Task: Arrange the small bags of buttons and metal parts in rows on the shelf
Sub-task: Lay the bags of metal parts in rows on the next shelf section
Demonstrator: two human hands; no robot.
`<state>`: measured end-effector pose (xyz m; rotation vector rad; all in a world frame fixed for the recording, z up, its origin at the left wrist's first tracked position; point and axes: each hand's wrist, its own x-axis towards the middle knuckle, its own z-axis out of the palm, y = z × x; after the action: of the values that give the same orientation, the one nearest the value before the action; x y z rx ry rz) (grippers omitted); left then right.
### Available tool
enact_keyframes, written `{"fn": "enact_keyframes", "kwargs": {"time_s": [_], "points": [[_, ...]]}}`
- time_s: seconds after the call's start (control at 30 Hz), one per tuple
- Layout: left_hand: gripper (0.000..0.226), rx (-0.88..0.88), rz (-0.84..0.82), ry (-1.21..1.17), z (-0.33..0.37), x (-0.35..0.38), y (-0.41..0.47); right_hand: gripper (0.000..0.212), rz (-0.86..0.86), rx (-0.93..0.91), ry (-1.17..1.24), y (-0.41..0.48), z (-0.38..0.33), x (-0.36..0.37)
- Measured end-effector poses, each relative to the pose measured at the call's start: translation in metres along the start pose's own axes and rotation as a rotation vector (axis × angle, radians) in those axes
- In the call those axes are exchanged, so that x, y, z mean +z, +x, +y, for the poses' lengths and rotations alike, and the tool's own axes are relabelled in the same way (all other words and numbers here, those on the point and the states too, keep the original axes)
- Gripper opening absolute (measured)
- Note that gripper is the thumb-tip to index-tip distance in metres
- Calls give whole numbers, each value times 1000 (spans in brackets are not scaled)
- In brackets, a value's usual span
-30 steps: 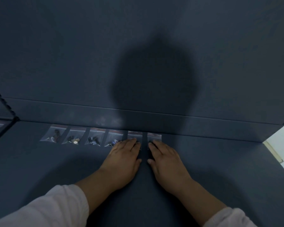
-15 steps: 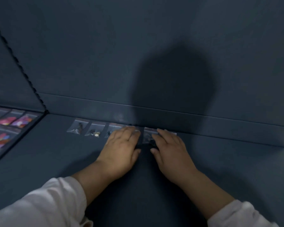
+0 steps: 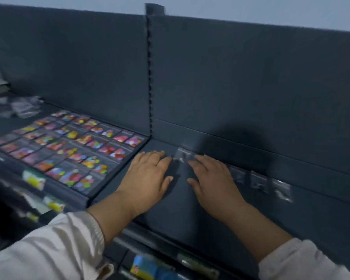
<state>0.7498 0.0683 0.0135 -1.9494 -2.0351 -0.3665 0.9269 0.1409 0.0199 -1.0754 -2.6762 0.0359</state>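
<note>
Both my hands lie flat, palms down, on the dark grey shelf [image 3: 190, 209]. My left hand [image 3: 148, 176] rests with straight fingers near the shelf's left end, over bags I cannot see. My right hand [image 3: 210, 178] lies beside it, fingers straight, covering part of the row. Between the two hands one small clear bag of dark parts [image 3: 182, 155] shows against the back ledge. Right of my right hand the row goes on with three more clear bags [image 3: 259, 181], the last one [image 3: 282, 189] furthest right. The picture is blurred by motion.
On the neighbouring shelf to the left lie several rows of bags with coloured buttons [image 3: 75, 150]. Loose clear bags [image 3: 22, 107] are piled at its far end. An upright slotted post [image 3: 149, 77] divides the two back panels. Price labels [image 3: 146, 267] run along the lower shelf edge.
The view has swung left and up, bringing the coloured-button shelf into sight. Both hands have slid left along the row, leaving three bags uncovered on the right.
</note>
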Motion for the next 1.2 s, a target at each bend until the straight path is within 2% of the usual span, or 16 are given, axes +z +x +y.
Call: {"fn": "enact_keyframes", "kwargs": {"time_s": [0.27,0.4,0.6,0.9,1.2], "points": [[47,-201,34,71,-154,-68,-118,50,-69,-201,61,49,-179,9],[48,-314,13,109,-231,-99,-177,47,-7,-315,76,74,-262,20],[45,-458,27,161,-317,-140,-239,48,10,-385,132,109,-363,28],[50,-567,46,111,-402,-141,-257,47,-34,-476,133,182,-445,46],[50,-615,29,127,-512,-113,-210,48,-29,-474,186,315,-479,102]]}}
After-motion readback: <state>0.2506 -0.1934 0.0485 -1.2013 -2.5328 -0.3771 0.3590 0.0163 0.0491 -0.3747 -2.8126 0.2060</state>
